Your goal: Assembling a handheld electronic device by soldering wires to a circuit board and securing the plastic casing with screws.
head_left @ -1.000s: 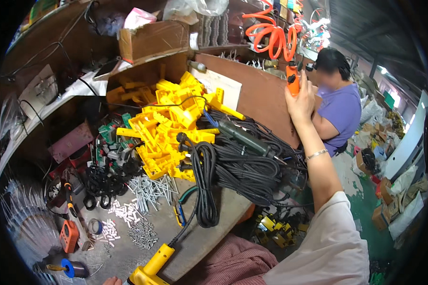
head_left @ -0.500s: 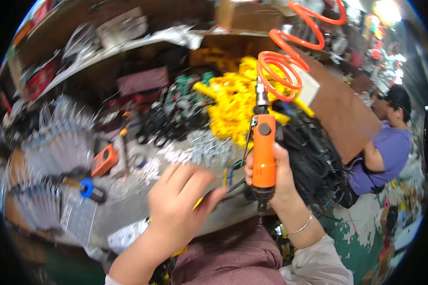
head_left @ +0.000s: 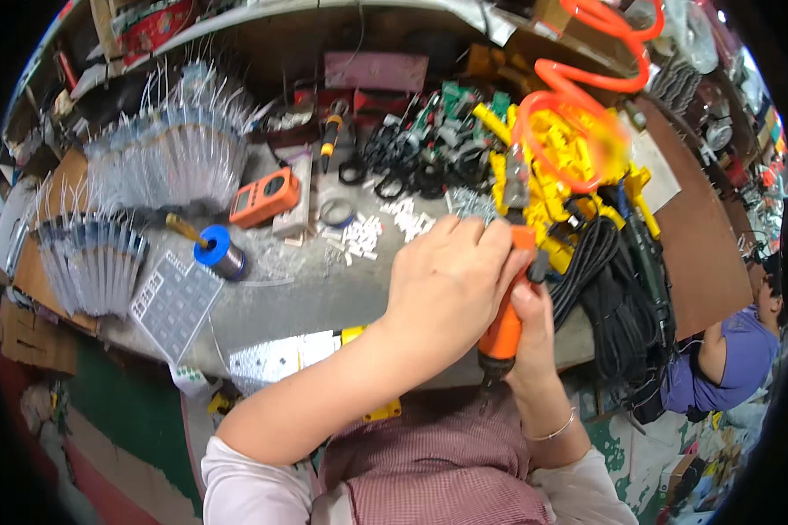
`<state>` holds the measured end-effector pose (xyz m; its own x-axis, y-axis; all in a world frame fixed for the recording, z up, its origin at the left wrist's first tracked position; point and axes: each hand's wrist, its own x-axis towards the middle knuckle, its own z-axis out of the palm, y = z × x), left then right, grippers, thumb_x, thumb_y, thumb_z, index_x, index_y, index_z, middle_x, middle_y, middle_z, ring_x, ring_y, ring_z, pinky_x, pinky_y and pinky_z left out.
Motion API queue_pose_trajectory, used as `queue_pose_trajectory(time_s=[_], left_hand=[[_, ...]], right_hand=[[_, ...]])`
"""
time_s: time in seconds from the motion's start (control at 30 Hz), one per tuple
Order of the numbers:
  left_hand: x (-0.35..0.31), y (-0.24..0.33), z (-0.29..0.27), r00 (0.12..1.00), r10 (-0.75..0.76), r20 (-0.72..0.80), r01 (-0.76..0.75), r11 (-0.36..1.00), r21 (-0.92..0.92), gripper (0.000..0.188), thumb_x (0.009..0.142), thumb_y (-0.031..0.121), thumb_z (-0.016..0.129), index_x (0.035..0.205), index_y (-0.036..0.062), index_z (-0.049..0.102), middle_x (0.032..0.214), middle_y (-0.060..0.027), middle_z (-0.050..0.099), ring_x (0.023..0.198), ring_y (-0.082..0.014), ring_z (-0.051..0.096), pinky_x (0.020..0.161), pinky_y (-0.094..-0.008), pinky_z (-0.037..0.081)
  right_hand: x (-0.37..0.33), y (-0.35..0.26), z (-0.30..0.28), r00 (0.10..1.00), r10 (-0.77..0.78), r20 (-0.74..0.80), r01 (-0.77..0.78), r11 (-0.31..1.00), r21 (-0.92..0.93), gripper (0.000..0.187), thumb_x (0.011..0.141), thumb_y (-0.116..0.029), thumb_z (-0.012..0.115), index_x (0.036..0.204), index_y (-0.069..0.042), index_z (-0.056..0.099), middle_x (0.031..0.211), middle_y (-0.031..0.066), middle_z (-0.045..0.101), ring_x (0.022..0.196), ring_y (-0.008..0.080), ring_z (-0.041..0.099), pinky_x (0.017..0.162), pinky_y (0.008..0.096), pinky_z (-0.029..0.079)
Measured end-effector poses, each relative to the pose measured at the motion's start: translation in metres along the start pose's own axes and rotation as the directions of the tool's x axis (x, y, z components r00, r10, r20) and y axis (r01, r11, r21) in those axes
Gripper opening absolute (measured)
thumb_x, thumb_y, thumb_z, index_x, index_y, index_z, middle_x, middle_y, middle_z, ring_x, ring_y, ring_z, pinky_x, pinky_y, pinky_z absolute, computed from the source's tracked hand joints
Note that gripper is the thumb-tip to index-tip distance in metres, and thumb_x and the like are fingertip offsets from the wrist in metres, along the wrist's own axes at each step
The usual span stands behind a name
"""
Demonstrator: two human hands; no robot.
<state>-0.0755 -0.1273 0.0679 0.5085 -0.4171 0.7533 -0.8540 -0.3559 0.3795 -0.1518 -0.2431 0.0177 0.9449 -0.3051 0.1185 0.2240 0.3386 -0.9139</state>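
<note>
An orange air screwdriver (head_left: 500, 337) is upright in my right hand (head_left: 534, 328), its bit pointing down toward my lap. My left hand (head_left: 446, 284) is closed over the upper part of the tool, back of the hand facing up. Its thumb lies across the orange body, while its other fingertips are hidden. A coiled orange air hose (head_left: 547, 74) rises from the tool's top. Just beyond my left hand lies a pile of silver screws (head_left: 471, 204). Under my left forearm sits a silver plate with yellow parts (head_left: 280, 360).
Yellow plastic parts (head_left: 556, 144) and black cables (head_left: 617, 302) are heaped at right. Leftward are small white pieces (head_left: 362, 236), an orange multimeter (head_left: 264, 198), a solder spool (head_left: 221, 252) and bundles of clear-wrapped wired parts (head_left: 166, 162). Another person (head_left: 722, 363) sits at far right.
My left hand has moved right and up onto the screwdriver. The view has swung, so the bench shows farther right. My right hand still holds the tool.
</note>
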Motion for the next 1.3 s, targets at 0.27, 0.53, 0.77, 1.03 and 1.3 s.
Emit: queue_pose_trajectory(time_s=[0.27, 0.53, 0.77, 1.03, 1.3], left_hand=[[0.008, -0.030, -0.017, 0.964, 0.266, -0.014, -0.261, 0.953, 0.153, 0.017, 0.076, 0.016, 0.068, 0.077, 0.0068, 0.054, 0.076, -0.0081, 0.053, 0.074, -0.0257, 0.054, 0.065, -0.0363, 0.048], [-0.014, -0.042, -0.102, 0.966, -0.241, 0.089, 0.242, 0.970, 0.001, 0.031, 0.085, 0.017, 0.051, 0.111, 0.0003, 0.059, 0.090, -0.0067, 0.058, 0.079, -0.0125, 0.054, 0.074, -0.0256, 0.046], [-0.141, -0.075, -0.106, 0.741, -0.395, 0.543, 0.432, 0.900, 0.066, 0.072, 0.063, 0.037, 0.084, 0.120, 0.0001, 0.058, 0.118, -0.0162, 0.059, 0.108, -0.0361, 0.056, 0.094, -0.0438, 0.044], [-0.154, -0.080, -0.085, 0.796, -0.385, 0.466, 0.383, 0.918, 0.105, 0.072, 0.066, 0.044, 0.081, 0.119, -0.0002, 0.060, 0.115, -0.0161, 0.061, 0.099, -0.0329, 0.057, 0.086, -0.0415, 0.044], [-0.158, -0.079, -0.086, 0.773, -0.442, 0.455, 0.447, 0.888, 0.105, 0.071, 0.069, 0.046, 0.081, 0.118, -0.0005, 0.059, 0.114, -0.0178, 0.062, 0.099, -0.0323, 0.057, 0.086, -0.0407, 0.043]], right_hand=[[0.009, 0.005, 0.037, 0.996, -0.043, -0.080, 0.038, 0.998, -0.053, 0.032, 0.089, -0.013, 0.065, 0.116, -0.003, 0.051, 0.094, -0.0004, 0.057, 0.080, 0.0064, 0.054, 0.070, 0.0231, 0.046], [0.052, -0.058, 0.012, 0.980, -0.197, 0.015, 0.190, 0.960, 0.205, 0.050, 0.092, -0.030, 0.056, 0.129, 0.002, 0.046, 0.098, 0.0110, 0.057, 0.097, 0.0204, 0.059, 0.090, 0.0402, 0.051], [0.062, 0.008, -0.008, 0.976, 0.217, -0.001, -0.176, 0.795, 0.580, 0.025, 0.091, -0.020, 0.060, 0.105, 0.000, 0.053, 0.099, 0.0117, 0.058, 0.099, 0.0270, 0.058, 0.097, 0.0449, 0.047], [0.039, 0.027, -0.006, 0.870, 0.383, -0.310, -0.162, 0.817, 0.554, 0.029, 0.089, -0.033, 0.059, 0.100, -0.007, 0.054, 0.090, 0.0089, 0.058, 0.090, 0.0242, 0.060, 0.096, 0.0462, 0.047], [0.036, 0.027, 0.004, 0.841, 0.394, -0.371, -0.162, 0.837, 0.523, 0.032, 0.090, -0.034, 0.059, 0.105, -0.006, 0.057, 0.084, 0.0068, 0.061, 0.086, 0.0236, 0.063, 0.096, 0.0533, 0.046]])
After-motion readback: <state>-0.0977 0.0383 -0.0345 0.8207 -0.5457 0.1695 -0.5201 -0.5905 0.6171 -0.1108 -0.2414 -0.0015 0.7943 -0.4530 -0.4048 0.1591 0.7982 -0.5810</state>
